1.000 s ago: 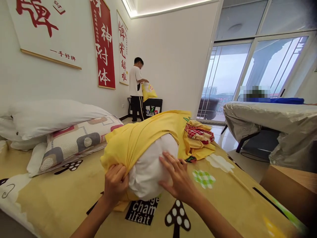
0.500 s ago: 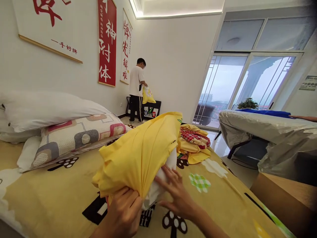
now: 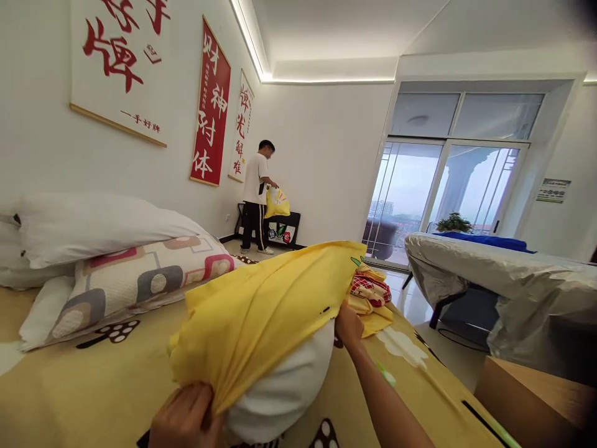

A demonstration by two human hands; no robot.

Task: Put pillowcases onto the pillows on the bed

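Note:
A yellow pillowcase [image 3: 261, 305] lies partly over a white pillow [image 3: 284, 386], whose near end bulges out of the case's mouth. My left hand [image 3: 184, 414] is closed on the lower left edge of that opening, the cloth creasing away from it. At the right edge of the opening my right hand [image 3: 349, 325] is closed on the pillowcase, its fingertips partly hidden behind the cloth. Both rest above a tan bedspread [image 3: 107, 386] with dark mushroom prints.
White pillows [image 3: 107, 218] and a patterned pillow [image 3: 153, 274] are stacked at left. Folded yellow and red checked cloth [image 3: 373, 292] lies beyond my right hand. At right are a cardboard box [image 3: 532, 398] and a plastic-covered table [image 3: 504, 261]. A person [image 3: 256, 193] stands behind, holding a yellow pillow.
My right hand has gone from lying open against the white pillow to gripping the case's right edge, farther up. My left hand has moved left and down, and the opening is spread wider.

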